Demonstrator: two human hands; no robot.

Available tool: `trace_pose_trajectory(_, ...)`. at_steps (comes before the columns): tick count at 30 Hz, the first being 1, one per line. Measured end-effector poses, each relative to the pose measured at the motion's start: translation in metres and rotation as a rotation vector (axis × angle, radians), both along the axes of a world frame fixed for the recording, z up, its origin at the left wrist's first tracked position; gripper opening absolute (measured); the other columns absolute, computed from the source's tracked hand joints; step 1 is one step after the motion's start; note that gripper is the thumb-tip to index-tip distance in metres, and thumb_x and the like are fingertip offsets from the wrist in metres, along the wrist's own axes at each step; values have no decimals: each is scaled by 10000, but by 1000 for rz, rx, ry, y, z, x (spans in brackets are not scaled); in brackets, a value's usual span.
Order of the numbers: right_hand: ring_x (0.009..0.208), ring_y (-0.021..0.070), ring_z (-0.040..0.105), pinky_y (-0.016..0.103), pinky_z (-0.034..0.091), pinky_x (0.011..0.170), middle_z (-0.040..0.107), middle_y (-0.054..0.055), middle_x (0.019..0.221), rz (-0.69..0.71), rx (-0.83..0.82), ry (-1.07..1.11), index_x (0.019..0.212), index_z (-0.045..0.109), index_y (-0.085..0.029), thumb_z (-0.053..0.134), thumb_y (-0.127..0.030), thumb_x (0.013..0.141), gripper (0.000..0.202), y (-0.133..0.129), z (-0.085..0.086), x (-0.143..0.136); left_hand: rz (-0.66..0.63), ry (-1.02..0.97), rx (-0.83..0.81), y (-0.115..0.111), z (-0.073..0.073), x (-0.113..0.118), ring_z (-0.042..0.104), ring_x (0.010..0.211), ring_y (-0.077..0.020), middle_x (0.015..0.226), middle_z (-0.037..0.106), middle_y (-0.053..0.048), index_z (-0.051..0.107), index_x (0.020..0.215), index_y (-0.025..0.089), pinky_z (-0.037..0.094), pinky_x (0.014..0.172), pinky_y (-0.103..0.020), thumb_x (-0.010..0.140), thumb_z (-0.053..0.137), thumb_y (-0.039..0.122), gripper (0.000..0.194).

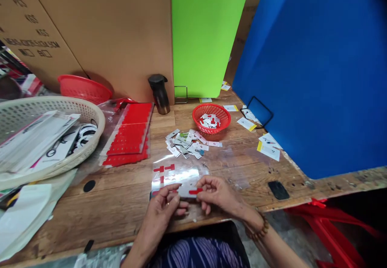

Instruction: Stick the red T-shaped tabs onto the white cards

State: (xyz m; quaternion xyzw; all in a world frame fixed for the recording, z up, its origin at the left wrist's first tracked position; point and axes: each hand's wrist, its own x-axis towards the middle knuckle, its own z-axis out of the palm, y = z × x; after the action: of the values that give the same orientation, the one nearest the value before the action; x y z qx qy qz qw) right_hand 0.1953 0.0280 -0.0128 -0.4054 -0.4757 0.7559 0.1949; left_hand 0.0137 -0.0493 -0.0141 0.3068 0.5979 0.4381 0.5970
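Close to the table's front edge, my left hand pinches the left end of a small white card. My right hand is closed at the card's right end, thumb and finger on a red tab that lies over the card. Whether the tab is stuck down cannot be seen. Just beyond my hands lies a clear plastic sheet bearing several red T-shaped tabs. Past it is a loose pile of small cards. A red basket behind the pile holds white cards with red tabs.
At left stand a large cream basket of packaging cards and stacked red sheets. A dark flask stands by the cardboard. Green and blue boards rise behind and at right. Printed cards lie beside the blue board.
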Motion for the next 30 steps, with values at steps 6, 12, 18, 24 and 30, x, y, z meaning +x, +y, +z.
trace_pose_trajectory(6,537,98,579,222,477,519,645,-2,729,-487,386,-30,954,570,-177,699,-355,669,360,91,35,32,-143,829,483,-2,-31,1,514,1220,-285,1207,644,-109,619,1140,223,402,1008,-524,838,544,259,314)
trace_pose_trajectory(12,759,189,608,314,443,701,674,65,883,-339,998,-786,1011,626,-183,486,-223,827,235,126,28,45,-361,1096,707,-3,-62,23,421,1287,-356,1300,583,-106,621,1150,243,342,1009,-633,805,565,165,358)
trace_pose_trajectory(18,812,195,553,300,390,731,638,69,843,-165,1014,-878,833,658,-149,581,-138,741,121,128,-11,50,-439,1049,691,-3,-53,40,369,1325,-334,1348,540,-103,596,1191,232,362,1017,-603,826,514,131,388)
trace_pose_trajectory(24,697,152,525,258,379,627,579,24,762,-167,959,-865,724,606,-150,589,-127,690,44,139,-24,56,-453,957,649,-2,-44,33,357,1338,-302,1327,557,-105,595,1182,221,332,1046,-589,857,480,147,353)
trace_pose_trajectory(30,736,168,537,286,389,678,583,18,758,-255,1024,-764,725,560,-179,516,-131,760,74,111,-1,49,-228,703,488,-6,-33,31,426,1297,-275,1286,592,-92,641,1127,245,294,1085,-530,863,516,230,292)
